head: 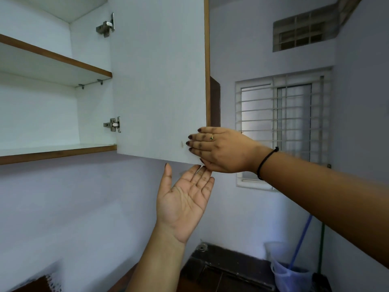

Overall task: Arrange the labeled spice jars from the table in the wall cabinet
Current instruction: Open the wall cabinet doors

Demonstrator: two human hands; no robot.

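Observation:
The wall cabinet (54, 148) hangs open at upper left, white inside, with two bare shelves edged in brown wood. Its white door (157, 81) swings out toward me. My right hand (221, 150) grips the door's lower right corner, fingers flat on the inner face. My left hand (185, 199) is raised palm up just below that corner, fingers apart, holding nothing; its fingertips nearly touch the right hand. No spice jars are in view.
A barred window (282, 127) and a vent (303, 32) are in the right wall. A bucket (288, 277) with a blue-handled mop stands on the floor at lower right. A table corner with a lace cloth (52, 281) shows at bottom left.

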